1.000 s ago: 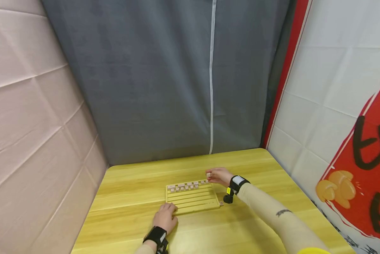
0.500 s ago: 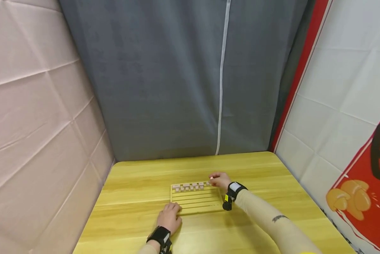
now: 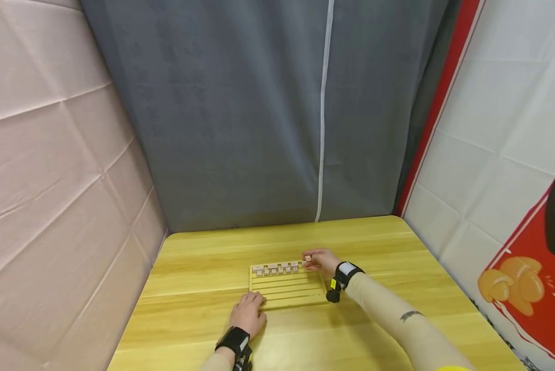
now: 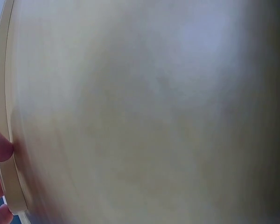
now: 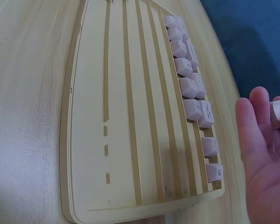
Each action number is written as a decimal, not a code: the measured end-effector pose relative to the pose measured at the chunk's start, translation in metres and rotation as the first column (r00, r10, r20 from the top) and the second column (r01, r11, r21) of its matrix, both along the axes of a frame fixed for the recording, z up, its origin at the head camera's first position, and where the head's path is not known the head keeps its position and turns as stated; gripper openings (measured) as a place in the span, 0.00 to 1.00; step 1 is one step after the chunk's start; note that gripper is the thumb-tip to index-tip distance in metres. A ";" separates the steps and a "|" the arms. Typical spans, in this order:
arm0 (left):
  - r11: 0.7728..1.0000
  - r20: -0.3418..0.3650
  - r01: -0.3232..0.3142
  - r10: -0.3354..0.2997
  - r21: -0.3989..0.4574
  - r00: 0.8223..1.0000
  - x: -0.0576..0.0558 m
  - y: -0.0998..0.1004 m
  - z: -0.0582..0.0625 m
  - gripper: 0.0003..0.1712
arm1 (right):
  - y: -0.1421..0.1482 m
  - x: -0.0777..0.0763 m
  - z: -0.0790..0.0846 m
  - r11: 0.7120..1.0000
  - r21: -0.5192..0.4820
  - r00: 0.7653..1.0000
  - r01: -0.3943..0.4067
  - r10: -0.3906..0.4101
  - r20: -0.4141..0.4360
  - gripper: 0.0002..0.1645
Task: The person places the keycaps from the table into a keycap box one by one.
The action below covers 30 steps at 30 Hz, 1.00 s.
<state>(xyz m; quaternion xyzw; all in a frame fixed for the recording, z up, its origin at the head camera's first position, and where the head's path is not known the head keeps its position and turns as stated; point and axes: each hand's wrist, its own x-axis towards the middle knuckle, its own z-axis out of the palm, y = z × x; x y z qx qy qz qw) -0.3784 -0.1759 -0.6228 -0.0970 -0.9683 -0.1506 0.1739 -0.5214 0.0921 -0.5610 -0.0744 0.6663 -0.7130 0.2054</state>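
Note:
A pale yellow keycap tray [image 3: 287, 299], ridged with long slots, lies on the table. Pinkish-white keycaps [image 5: 192, 109] with printed legends fill part of its back rows. My right hand [image 3: 323, 262] is just above the tray's back right corner. Between thumb and fingers it pinches a single keycap [image 5: 276, 113], held clear of the tray in the right wrist view. At the front left corner my left hand [image 3: 248, 313] holds the tray, its thumb [image 4: 1, 147] against the front edge. The other fingertips are only partly visible there.
The wood-grain table [image 3: 203, 268] extends around the tray. Grey curtain [image 3: 240, 129] hangs behind the table's far edge. Pale fabric [image 3: 64, 170] stands at the left, and a white and red printed panel [image 3: 486, 154] at the right.
The right hand dips toward the tray's back right corner, then shows the pinched keycap slightly raised again. The left hand stays at the front left corner. The head view shifts a little.

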 end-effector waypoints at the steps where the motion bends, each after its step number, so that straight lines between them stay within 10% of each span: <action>1: 1.000 0.002 0.001 -0.001 0.001 1.000 0.000 0.000 0.000 0.16 | 0.000 0.000 0.001 1.000 0.001 1.000 -0.003 0.003 0.003 0.27; 15: 1.000 0.020 0.006 -0.006 -0.006 1.000 0.001 0.001 0.004 0.15 | 0.008 0.005 -0.002 0.996 0.070 0.996 -0.063 0.067 -0.066 0.23; 30: 1.000 0.027 0.019 -0.019 0.006 0.999 0.005 0.003 0.011 0.14 | 0.001 0.008 0.000 0.994 0.111 0.999 -0.004 0.000 0.037 0.23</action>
